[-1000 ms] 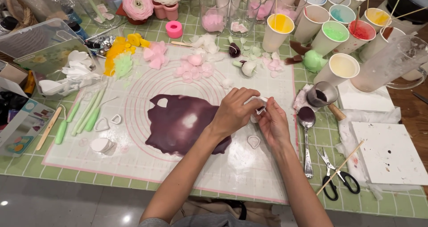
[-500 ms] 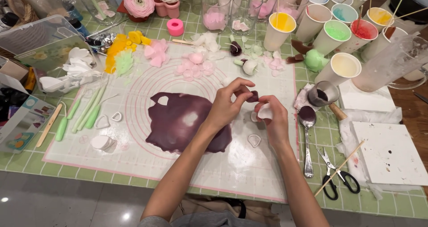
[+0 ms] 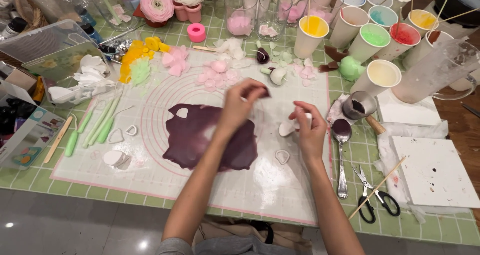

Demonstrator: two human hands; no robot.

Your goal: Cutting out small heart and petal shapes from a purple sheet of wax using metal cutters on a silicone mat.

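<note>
My left hand (image 3: pixel 241 105) is raised over the white silicone mat (image 3: pixel 165 180), fingertips pinched on a small dark purple petal piece (image 3: pixel 265 91). My right hand (image 3: pixel 309 130) sits just to the right, closed around a small white petal cutter (image 3: pixel 291 128). Under my left wrist lies a rolled-out sheet of dark purple paste (image 3: pixel 200 140) with petal-shaped holes cut out of it. Another small white cutter (image 3: pixel 282 157) rests on the mat below my right hand.
Paper cups of coloured paste (image 3: pixel 382 75) and a clear jug (image 3: pixel 435 75) stand at the back right. A spoon (image 3: pixel 341 155), scissors (image 3: pixel 372 200) and white boards (image 3: pixel 432 172) lie right. Green modelling tools (image 3: pixel 100 127), cutters and plastic boxes (image 3: pixel 52 50) are left; pink petals (image 3: pixel 217 72) lie behind.
My hands have drawn apart. The left hand lifted the purple piece up and away from the cutter, which stays in the right hand.
</note>
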